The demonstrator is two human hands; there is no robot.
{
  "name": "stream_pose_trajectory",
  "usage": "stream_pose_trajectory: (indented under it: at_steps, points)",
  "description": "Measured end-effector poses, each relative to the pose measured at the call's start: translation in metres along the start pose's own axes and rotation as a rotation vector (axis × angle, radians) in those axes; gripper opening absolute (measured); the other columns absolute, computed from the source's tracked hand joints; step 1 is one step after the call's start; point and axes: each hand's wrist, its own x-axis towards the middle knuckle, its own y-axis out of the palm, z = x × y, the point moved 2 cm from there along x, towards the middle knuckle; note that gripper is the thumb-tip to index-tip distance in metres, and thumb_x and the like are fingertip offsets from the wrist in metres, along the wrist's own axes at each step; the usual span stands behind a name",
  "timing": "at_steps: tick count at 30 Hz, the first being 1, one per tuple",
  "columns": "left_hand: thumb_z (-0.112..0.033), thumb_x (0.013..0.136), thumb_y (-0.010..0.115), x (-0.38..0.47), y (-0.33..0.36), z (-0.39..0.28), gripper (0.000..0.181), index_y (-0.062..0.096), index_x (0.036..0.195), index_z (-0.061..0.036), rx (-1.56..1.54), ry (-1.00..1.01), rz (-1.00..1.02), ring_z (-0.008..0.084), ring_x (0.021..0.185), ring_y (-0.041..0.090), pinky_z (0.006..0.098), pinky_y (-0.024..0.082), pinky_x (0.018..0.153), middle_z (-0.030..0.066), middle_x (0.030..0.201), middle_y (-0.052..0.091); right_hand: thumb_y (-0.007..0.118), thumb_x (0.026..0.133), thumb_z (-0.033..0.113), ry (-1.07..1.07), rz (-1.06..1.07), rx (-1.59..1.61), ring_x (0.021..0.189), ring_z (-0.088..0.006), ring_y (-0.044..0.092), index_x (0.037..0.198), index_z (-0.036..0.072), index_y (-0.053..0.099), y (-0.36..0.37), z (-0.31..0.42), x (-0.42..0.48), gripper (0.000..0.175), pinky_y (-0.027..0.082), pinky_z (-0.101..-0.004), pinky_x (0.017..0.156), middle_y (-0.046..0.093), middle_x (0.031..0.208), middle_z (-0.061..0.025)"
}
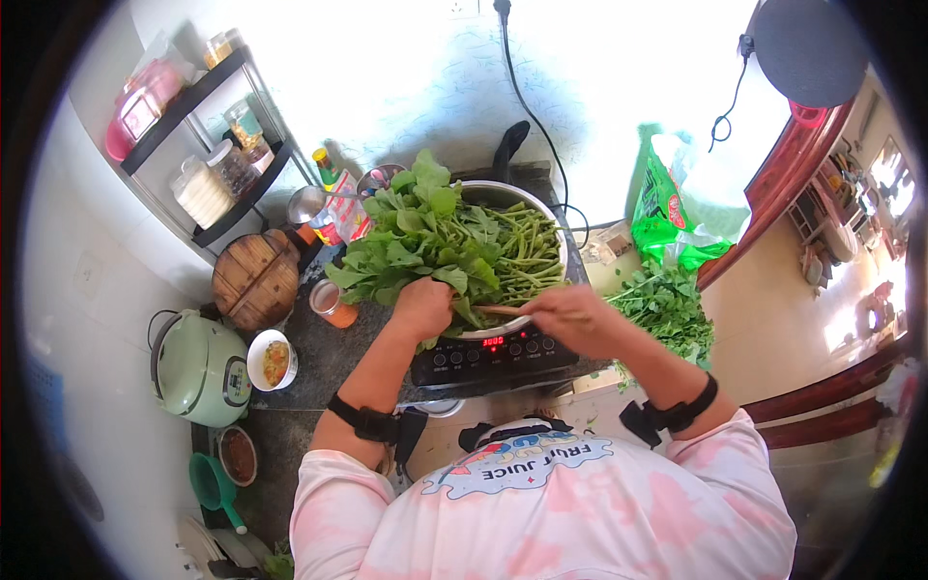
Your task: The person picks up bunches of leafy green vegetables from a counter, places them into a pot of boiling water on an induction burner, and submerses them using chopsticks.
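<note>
A wide metal pot (pixel 562 239) stands on a black induction cooktop (pixel 507 362) with a lit red display. Long-stemmed leafy greens (pixel 435 239) are heaped in it, leaves to the left and spilling over the rim, cut stems to the right. At the near left rim, my left hand (pixel 422 308) is closed around some of the leaves; its fingertips are hidden. My right hand (pixel 573 319) grips a thin wooden utensil (pixel 499 310) at the near right rim. That utensil points left into the greens, and its far end is covered.
Left of the pot are an orange-filled jar (pixel 337 308), a white bowl of food (pixel 272 360), a round wooden lid (pixel 255 279) and a green rice cooker (pixel 203 370). More greens (pixel 667 312) lie at right below a green plastic bag (pixel 660 210). A power cord (pixel 533 101) hangs behind.
</note>
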Motion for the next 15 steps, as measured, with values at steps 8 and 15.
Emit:
stream_pose_trajectory:
  at_steps: [8,15]
  points:
    - [-0.008,0.068,0.052,-0.002,-0.001,-0.002,0.021,0.063,0.085,-0.0098,0.018,-0.036,0.018,0.0314,0.081,0.055,0.0395,0.045,0.069,0.0136,0.084,0.059,0.054,0.080,0.016,0.193,0.074,0.145,0.060,-0.0068,0.051,0.084,0.003,0.062,-0.123,-0.008,0.018,0.016,0.042,-0.0199,0.056,0.059,0.068,-0.0013]
    - [-0.008,0.068,0.053,0.007,0.003,-0.004,0.026,0.065,0.091,-0.0158,0.008,-0.096,0.111,0.0290,0.089,0.053,0.0374,0.043,0.075,0.0117,0.091,0.058,0.056,0.080,0.014,0.283,0.287,0.160,0.064,-0.0059,0.051,0.085,0.002,0.063,-0.120,-0.068,0.056,0.015,0.042,-0.0222,0.059,0.060,0.069,-0.0011]
